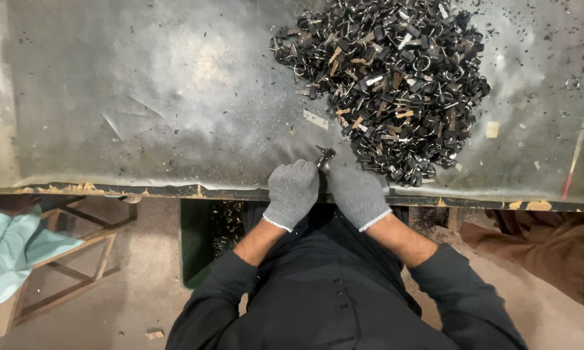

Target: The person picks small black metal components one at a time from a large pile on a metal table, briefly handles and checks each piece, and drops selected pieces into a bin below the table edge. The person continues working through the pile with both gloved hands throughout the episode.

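Two gloved hands, left hand (293, 192) and right hand (356, 192), jointly pinched one small metal part (324, 157); one heap of black parts (389, 84) lay far right on the steel table (143, 97).

Grey knitted gloves on both hands, left hand (292, 192) and right hand (357, 192), each glove ending in a narrow white-edged cuff at the wrist. Coarse, speckled knit, slightly fuzzy, with ribbing toward the cuffs. Forearms bare between cuffs and sleeves. Dark, near-black long sleeves (222, 295), pushed back and bunched in soft folds below the elbows. Same dark cloth across the chest: a shirt (334, 285) with a straight row of small dark buttons down the front, loose and creased around the waist.
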